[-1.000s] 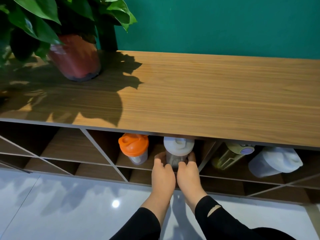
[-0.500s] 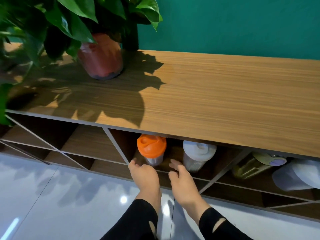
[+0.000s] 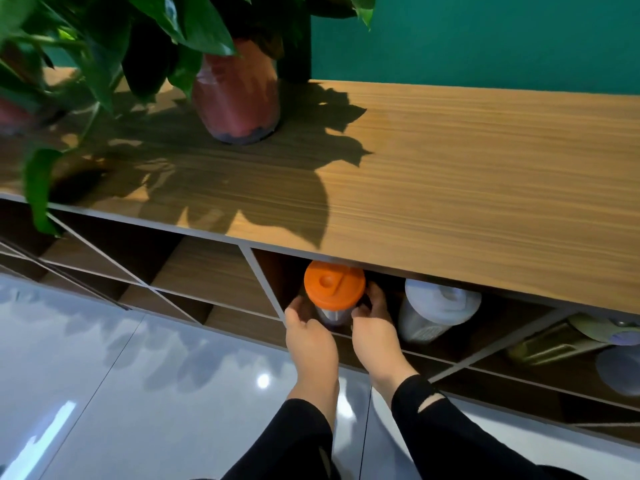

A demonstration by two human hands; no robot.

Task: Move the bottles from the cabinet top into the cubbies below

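Observation:
An orange-lidded bottle [image 3: 334,289] stands upright in a cubby under the wooden cabinet top [image 3: 467,174]. My left hand [image 3: 310,336] cups its left side and my right hand [image 3: 375,327] cups its right side, fingers curled around the clear body. In the same cubby, to the right, stands a white-lidded bottle [image 3: 436,311]. Further right another cubby holds a yellow-green bottle [image 3: 571,341] lying tilted and a pale blue bottle [image 3: 620,367], cut off by the frame edge. No bottle stands on the visible cabinet top.
A red-brown plant pot [image 3: 239,95] with large green leaves [image 3: 104,39] stands at the left back of the cabinet top. Empty slanted cubbies [image 3: 194,268] lie to the left. A glossy grey tiled floor [image 3: 138,393] runs in front.
Both hands left the white-lidded bottle, moved left, and now close around the orange-lidded bottle. The view has shifted left and closer.

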